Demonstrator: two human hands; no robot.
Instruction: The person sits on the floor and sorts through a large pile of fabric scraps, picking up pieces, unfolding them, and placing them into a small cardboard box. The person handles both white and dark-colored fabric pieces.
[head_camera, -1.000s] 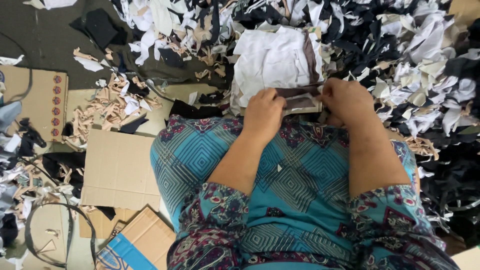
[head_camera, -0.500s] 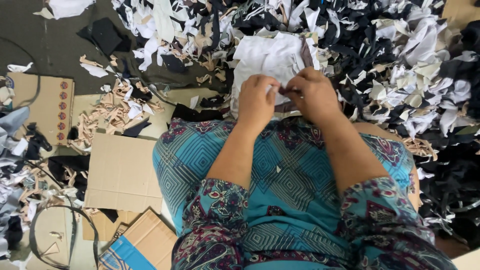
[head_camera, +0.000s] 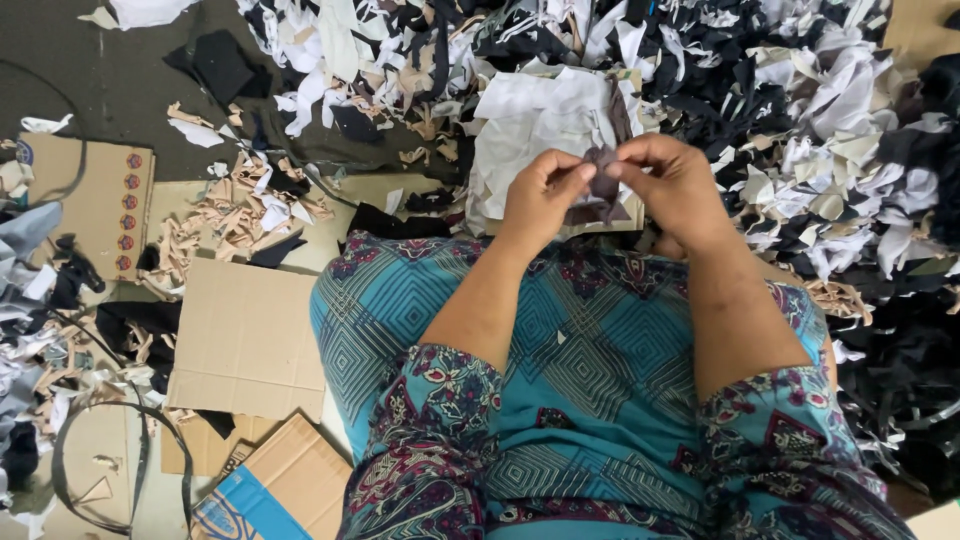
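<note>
Dark floor w/ flattened cardboard sheets (head_camera: 245, 340) on the person's left, and a big heap of black, white & beige fabric scraps (head_camera: 800, 130) ahead and to the right. Left hand (head_camera: 540, 200) and right hand (head_camera: 675, 190) meet above the lap, both pinched narrow on a small dark grey fabric scrap (head_camera: 603, 178) held between the fingertips, over a white cloth pile (head_camera: 530, 130). Risks, as I judge: scrap is tiny, so a loose pinch could drop it into the heap, where it'd be hard to tell from other dark bits; pulling unevenly could tear it
</note>
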